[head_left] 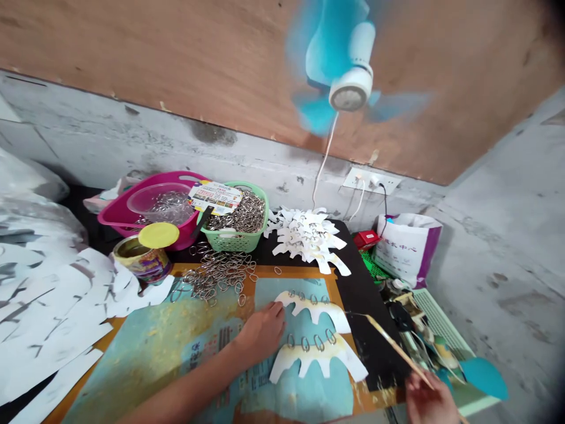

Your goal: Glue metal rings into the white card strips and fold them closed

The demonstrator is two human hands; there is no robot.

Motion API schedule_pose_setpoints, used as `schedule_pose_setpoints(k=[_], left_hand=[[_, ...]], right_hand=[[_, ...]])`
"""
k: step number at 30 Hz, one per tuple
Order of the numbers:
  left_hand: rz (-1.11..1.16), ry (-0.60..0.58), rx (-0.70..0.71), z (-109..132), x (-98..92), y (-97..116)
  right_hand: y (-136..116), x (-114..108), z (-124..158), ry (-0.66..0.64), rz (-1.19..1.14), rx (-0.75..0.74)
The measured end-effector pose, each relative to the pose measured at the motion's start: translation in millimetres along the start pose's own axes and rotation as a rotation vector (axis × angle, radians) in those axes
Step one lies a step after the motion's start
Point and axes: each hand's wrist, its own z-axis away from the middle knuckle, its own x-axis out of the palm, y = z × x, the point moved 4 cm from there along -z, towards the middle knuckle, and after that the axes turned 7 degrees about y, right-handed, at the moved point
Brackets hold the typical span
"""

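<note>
My left hand (pixel 263 328) has its fingers bent together at the left end of a white scalloped cut-out piece (pixel 315 307), on which several metal oval rings stand in a row. A second white scalloped cut-out (pixel 318 356) with rings along its upper edge lies just below it. My right hand (pixel 429 401), at the lower right, is closed around a thin wooden stick (pixel 397 348). The stick's far tip, with a thin wire-like end, points toward the upper cut-out's right end. A yellowish stain shows on both cut-outs, which lie on a blue sheet (pixel 291 282).
Loose metal rings (pixel 216 271) lie behind my left hand, near a green basket (pixel 238 240) of rings, a magenta basket (pixel 119 221) and an open tin (pixel 143 262). White cut-outs (pixel 57 300) are piled left; ringed ones (pixel 304 232) at the back. A fan (pixel 351 91) spins overhead.
</note>
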Motion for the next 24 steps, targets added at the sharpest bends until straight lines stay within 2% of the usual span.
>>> schedule_pose_setpoints(k=[3, 6, 11, 14, 18, 24], left_hand=[[0.020, -0.035, -0.012, 1.2, -0.7, -2.1], [0.089, -0.048, -0.063, 2.5, -4.2, -4.8], [0.131, -0.114, -0.096, 4.4, -5.5, -8.2], [0.112, -0.152, -0.081, 6.1, -3.5, -9.3], [0.099, -0.171, -0.063, 8.5, -2.6, -10.8], [0.093, -0.159, -0.051, 9.6, -4.0, -11.0]], right_hand=[[-13.9, -1.5, 1.7, 0.050, -0.093, 0.053], [-30.7, 37.3, 16.5, 0.039, -0.112, 0.009], [-33.8, 143.9, 67.9, -0.384, 0.002, 0.062], [-30.3, 183.1, 96.0, -0.630, 0.264, -0.082], [-29.0, 199.8, 115.1, -0.794, 0.522, -0.282], [-32.0, 200.6, 114.3, -0.798, 0.557, -0.324]])
